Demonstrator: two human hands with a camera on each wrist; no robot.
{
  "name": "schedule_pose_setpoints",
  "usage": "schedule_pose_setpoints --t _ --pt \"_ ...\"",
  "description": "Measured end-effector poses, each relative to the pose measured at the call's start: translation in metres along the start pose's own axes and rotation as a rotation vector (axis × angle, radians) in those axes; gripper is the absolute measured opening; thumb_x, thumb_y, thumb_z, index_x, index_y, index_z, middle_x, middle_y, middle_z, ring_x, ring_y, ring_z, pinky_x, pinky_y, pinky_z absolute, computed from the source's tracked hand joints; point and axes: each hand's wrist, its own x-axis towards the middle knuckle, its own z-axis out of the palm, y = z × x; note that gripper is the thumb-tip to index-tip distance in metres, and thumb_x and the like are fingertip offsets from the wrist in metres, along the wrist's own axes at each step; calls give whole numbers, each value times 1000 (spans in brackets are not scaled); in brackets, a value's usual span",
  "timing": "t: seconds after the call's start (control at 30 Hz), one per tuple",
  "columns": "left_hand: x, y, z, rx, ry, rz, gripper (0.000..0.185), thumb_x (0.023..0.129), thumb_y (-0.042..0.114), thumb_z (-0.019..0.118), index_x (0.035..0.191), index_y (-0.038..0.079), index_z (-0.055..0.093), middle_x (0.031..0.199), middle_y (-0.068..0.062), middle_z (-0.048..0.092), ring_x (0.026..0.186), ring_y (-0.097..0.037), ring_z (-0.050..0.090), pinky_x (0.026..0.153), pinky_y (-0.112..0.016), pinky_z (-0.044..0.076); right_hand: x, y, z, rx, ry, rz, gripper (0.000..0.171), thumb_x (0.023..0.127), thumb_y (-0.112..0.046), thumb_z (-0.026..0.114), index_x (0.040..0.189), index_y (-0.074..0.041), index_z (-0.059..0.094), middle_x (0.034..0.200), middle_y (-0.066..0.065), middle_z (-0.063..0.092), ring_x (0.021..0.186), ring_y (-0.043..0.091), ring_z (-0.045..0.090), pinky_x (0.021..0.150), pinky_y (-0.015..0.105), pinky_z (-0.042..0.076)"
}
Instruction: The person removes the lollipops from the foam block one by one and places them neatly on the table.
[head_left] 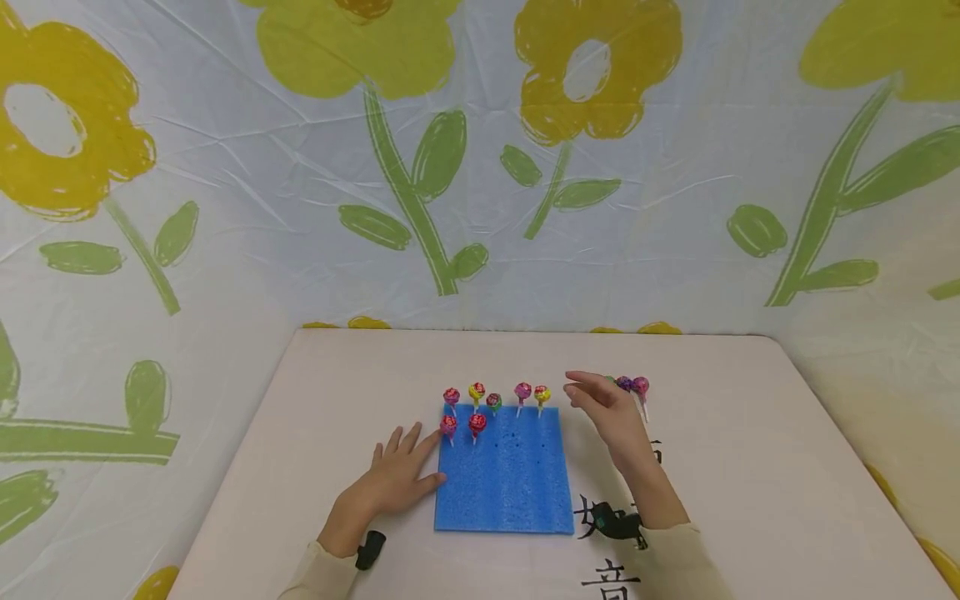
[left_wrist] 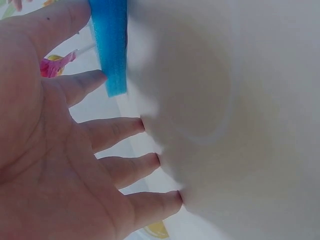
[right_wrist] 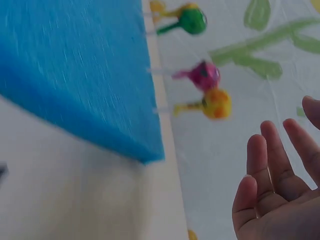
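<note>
Head view, lower centre: seven lollipops (head_left: 477,423) stand in the blue foam board (head_left: 504,492), five along its upper edge, two below. Your left hand (head_left: 397,477) spreads wide against its left edge; your right hand (head_left: 613,419), empty, fingers loosely extended, hovers near other lollipops (head_left: 640,386). Bottom, black character 音 (head_left: 611,580) reads clearly.

A creased white backdrop (head_left: 255,275), printed with yellow flowers (head_left: 587,71), green stems (head_left: 407,196) and leaves (head_left: 440,156), rose behind and beside a pale tabletop (head_left: 360,375) bearing black characters (head_left: 611,581) right of centre.
</note>
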Motion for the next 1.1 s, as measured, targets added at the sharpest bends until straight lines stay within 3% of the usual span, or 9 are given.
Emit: schedule_pose_setpoints --t 0.17,0.4,0.6,0.8,1.1 --pt "0 -2 1 5 6 0 69 98 45 61 155 14 38 160 -24 25 145 -53 15 107 -76 13 -4 -3 26 78 -106 -30 38 98 -27 68 131 -8 65 127 15 64 113 24 61 95 25 48" --pt "-1 1 -1 -5 7 5 69 98 44 62 154 13 39 159 -25 26 144 -53 16 106 -76 13 -6 -4 56 91 -192 -30 38 97 -25 69 130 -7 66 127 13 65 119 23 59 102 36 45" --pt "-1 1 0 -4 9 11 68 98 44 62 154 13 39 159 -25 26 144 -54 16 106 -76 13 -7 -2 72 102 -257 -47 35 98 -16 67 130 -1 64 120 20 66 112 30 61 95 37 48" --pt "-1 2 -1 6 13 10 69 97 45 63 154 13 40 158 -25 27 144 -54 17 106 -77 14 -8 1 83 59 -321 -34 37 98 -19 68 130 -2 65 121 15 68 110 24 64 92 33 50" --pt "-1 3 -1 9 12 7 70 97 46 62 154 13 40 158 -25 27 144 -54 17 105 -77 14 -9 4 97 9 -411 -28 40 97 -21 69 133 -5 64 113 10 70 100 28 65 84 47 52"
